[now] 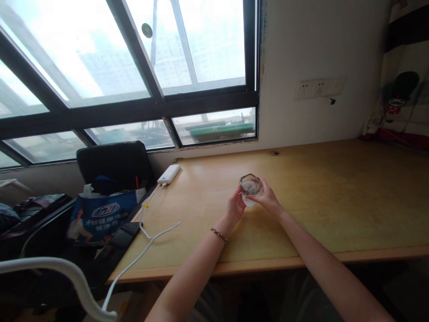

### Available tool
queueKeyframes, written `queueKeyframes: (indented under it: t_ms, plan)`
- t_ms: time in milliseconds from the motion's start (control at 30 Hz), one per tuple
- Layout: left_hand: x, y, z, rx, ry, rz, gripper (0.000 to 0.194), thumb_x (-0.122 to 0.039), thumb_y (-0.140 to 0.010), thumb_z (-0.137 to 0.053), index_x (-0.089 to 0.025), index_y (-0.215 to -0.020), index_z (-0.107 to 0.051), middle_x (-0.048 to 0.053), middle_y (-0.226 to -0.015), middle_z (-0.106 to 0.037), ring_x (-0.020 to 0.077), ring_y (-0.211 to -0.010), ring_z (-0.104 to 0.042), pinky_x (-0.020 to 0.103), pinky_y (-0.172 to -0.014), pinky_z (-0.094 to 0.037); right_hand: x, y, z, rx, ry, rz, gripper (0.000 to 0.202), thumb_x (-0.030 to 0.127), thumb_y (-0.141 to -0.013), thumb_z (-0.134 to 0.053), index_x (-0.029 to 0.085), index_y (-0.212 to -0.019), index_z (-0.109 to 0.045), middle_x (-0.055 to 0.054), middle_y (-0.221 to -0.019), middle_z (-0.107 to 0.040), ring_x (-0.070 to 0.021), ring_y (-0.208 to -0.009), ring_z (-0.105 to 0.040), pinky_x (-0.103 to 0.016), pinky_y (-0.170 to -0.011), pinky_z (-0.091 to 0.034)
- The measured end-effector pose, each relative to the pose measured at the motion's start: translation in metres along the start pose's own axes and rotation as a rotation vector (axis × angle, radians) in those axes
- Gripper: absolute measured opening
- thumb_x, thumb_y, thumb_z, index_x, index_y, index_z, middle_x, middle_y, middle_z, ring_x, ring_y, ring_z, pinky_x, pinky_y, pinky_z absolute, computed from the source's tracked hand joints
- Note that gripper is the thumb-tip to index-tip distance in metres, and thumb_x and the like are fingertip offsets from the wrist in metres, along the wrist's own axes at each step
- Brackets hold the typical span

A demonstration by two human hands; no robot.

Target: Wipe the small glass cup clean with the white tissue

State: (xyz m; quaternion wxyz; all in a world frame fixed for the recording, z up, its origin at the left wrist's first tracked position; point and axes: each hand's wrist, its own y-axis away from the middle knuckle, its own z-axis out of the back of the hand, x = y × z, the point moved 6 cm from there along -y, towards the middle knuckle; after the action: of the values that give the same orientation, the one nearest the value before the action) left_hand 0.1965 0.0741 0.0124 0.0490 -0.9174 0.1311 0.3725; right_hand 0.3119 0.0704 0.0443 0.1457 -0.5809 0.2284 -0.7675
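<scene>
A clear glass cup (250, 184) with a many-sided, darker-looking rim is between my hands, over the middle of the wooden desk (321, 197). My left hand (236, 205) wraps round its left side, with a braided bracelet (219, 235) on that wrist. On the other side, my right hand (267, 197) closes on the cup, thumb across its front and fingers behind. The cup stands roughly upright, its lower part pale and partly covered by my fingers. Whether its base touches the desk I cannot tell.
A white power bank (169, 174) with a white cable (150, 241) lies along the desk's left edge. Left of the desk are a black chair (114, 163) and a blue bag (103, 219). A white curved tube (63, 266) crosses the lower left. Wall sockets (311, 89) are behind.
</scene>
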Motion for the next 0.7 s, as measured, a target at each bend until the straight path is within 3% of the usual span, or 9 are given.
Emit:
queueKeyframes:
  t_ms: [167, 333, 533, 700]
  plan:
    - [-0.01, -0.004, 0.015, -0.169, -0.219, -0.157, 0.035, -0.04, -0.066, -0.062, -0.01, -0.085, -0.063, 0.007, -0.08, -0.065, 0.0132, -0.065, -0.058, 0.023, -0.061, -0.043, -0.002, -0.002, 0.004, -0.047, -0.052, -0.042, 0.08, 0.038, -0.049, -0.074, 0.017, -0.119, -0.041, -0.009, -0.112, -0.054, -0.0235, -0.104, -0.05, -0.038, -0.093, -0.037]
    - [-0.037, 0.006, 0.019, -0.319, -0.551, -0.411, 0.037, -0.043, -0.07, -0.056, -0.011, -0.085, -0.064, 0.004, -0.073, -0.063, 0.0122, -0.063, -0.055, 0.021, -0.058, -0.041, -0.008, -0.002, 0.003, -0.095, -0.108, -0.075, 0.079, 0.036, -0.047, -0.075, 0.016, -0.117, -0.044, -0.009, -0.111, -0.056, -0.0241, -0.103, -0.052, -0.038, -0.092, -0.039]
    - [-0.057, 0.026, -0.014, -0.188, -1.138, -0.789, 0.02, -0.028, -0.076, -0.052, -0.018, -0.09, -0.065, 0.005, -0.089, -0.062, 0.0143, -0.082, -0.056, 0.024, -0.075, -0.043, -0.011, -0.002, 0.001, -0.057, -0.038, -0.066, 0.079, 0.036, -0.046, -0.075, 0.018, -0.117, -0.044, -0.008, -0.109, -0.057, -0.0242, -0.099, -0.054, -0.038, -0.089, -0.042]
    - [-0.056, 0.033, -0.025, -0.124, -1.361, -0.909, 0.022, -0.022, -0.08, -0.047, -0.021, -0.095, -0.063, 0.006, -0.099, -0.06, 0.0155, -0.093, -0.055, 0.027, -0.083, -0.043, -0.004, -0.003, 0.005, -0.041, 0.088, -0.027, 0.079, 0.04, -0.05, -0.072, 0.017, -0.119, -0.042, -0.009, -0.109, -0.057, -0.024, -0.098, -0.055, -0.038, -0.086, -0.044]
